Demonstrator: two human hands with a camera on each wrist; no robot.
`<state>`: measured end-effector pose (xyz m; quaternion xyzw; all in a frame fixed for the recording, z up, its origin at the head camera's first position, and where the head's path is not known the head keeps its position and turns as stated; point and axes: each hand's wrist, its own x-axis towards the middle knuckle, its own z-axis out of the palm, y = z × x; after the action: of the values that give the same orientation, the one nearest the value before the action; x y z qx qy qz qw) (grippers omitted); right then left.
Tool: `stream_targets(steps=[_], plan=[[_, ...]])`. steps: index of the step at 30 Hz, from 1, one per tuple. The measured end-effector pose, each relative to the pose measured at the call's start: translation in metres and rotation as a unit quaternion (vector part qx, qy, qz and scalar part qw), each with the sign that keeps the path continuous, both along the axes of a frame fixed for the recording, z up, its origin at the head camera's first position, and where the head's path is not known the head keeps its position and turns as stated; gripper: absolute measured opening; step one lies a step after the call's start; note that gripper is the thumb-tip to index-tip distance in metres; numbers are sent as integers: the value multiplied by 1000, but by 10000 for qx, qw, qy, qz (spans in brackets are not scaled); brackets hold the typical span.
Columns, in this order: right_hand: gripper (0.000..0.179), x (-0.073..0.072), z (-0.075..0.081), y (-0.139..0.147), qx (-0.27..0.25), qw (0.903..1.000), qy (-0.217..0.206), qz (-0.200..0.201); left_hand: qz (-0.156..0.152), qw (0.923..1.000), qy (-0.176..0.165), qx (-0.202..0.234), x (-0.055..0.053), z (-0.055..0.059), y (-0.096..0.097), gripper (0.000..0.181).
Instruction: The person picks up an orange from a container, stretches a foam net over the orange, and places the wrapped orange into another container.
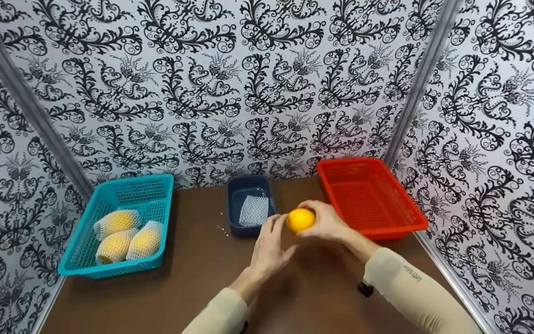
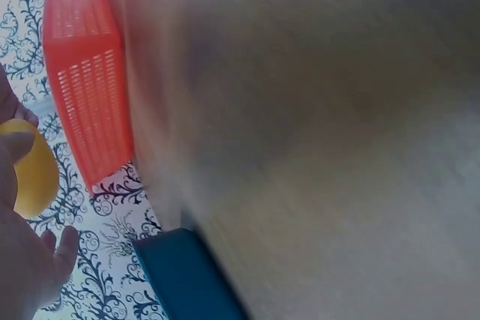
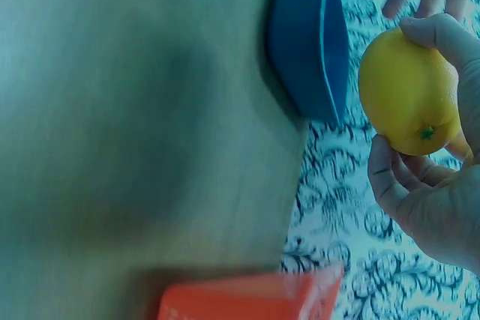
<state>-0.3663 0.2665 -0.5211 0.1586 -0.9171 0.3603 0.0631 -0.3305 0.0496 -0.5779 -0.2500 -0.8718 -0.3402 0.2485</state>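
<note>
My right hand [image 1: 328, 223] grips a bare orange [image 1: 301, 220] above the table, thumb on one side and fingers on the other. Its green stem end shows in the right wrist view, where the skin of the orange [image 3: 409, 88] is uncovered. Close on the left of the fruit is my left hand [image 1: 269, 253], fingers extended and holding nothing. Behind the hands stands a small dark blue bin [image 1: 235, 229] with a white foam net sleeve [image 1: 254, 211] inside. Three fruits in foam net sleeves [image 1: 145, 241] lie in the turquoise basket [image 1: 167, 218] at left.
A red basket [image 1: 378, 230] stands at the back right, behind my right forearm. Small white bits [image 1: 224, 229] are scattered on the brown table [image 1: 197, 287] left of the bin. Patterned walls [image 1: 257, 93] close off the back and both sides.
</note>
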Motion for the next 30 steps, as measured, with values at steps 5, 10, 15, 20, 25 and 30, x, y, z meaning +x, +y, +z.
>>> stream_targets(steps=[5,10,15,20,25,30], plan=[[71,7,-15,-23,153,9991,-179,357,55,9997,224,-108,2,-13,-11,80],[70,12,-31,-41,395,9970,-334,571,119,9979,407,-488,3,-32,-22,80],[71,17,-44,-54,431,9960,-443,639,198,9990,77,-390,5,-46,-32,83],[73,20,-52,-61,101,9974,-277,652,339,9957,-808,287,1,-54,-39,81],[69,24,-60,-68,-432,9960,-298,718,564,9799,-1609,1035,-4,-60,-44,74],[65,26,-69,-75,-915,9917,-459,777,635,9679,-2024,1349,-4,-64,-49,71]])
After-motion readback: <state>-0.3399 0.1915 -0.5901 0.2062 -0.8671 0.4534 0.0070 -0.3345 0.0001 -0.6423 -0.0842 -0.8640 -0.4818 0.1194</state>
